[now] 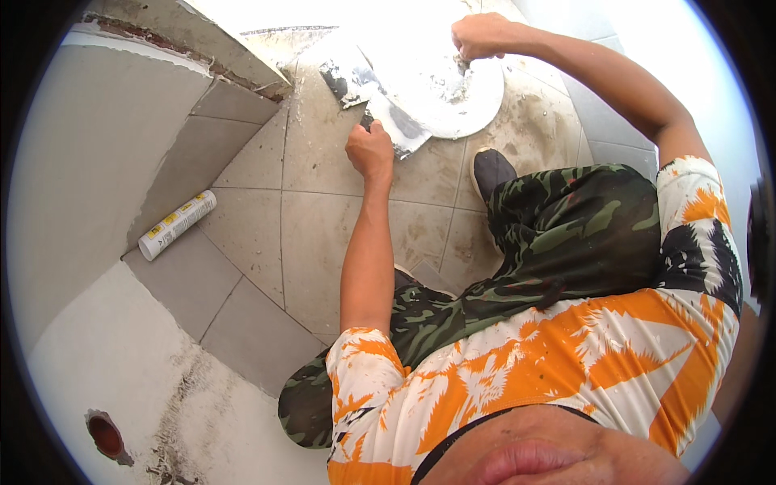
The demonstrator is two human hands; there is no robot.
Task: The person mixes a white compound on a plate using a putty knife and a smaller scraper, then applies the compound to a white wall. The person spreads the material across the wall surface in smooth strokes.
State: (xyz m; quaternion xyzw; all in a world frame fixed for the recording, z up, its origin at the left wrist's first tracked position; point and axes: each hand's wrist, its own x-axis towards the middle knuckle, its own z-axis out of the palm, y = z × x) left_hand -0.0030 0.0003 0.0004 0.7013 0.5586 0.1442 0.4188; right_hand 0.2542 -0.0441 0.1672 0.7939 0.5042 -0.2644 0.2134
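On dirty floor tiles (323,250), toward the far edge, gripping a flat, white-smeared blade (396,125) in the left hand (369,151), with fingers curled tight. Squeezing a mostly hidden small tool (464,66) in the right hand (482,36), with fingers closed, over a round white thing (479,119). Bending near a white tube (178,224) at the floor's left edge.

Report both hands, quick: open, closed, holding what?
Left hand: closed, holding a flat-bladed tool smeared with white.
Right hand: closed; exactly what it grips cannot be told.
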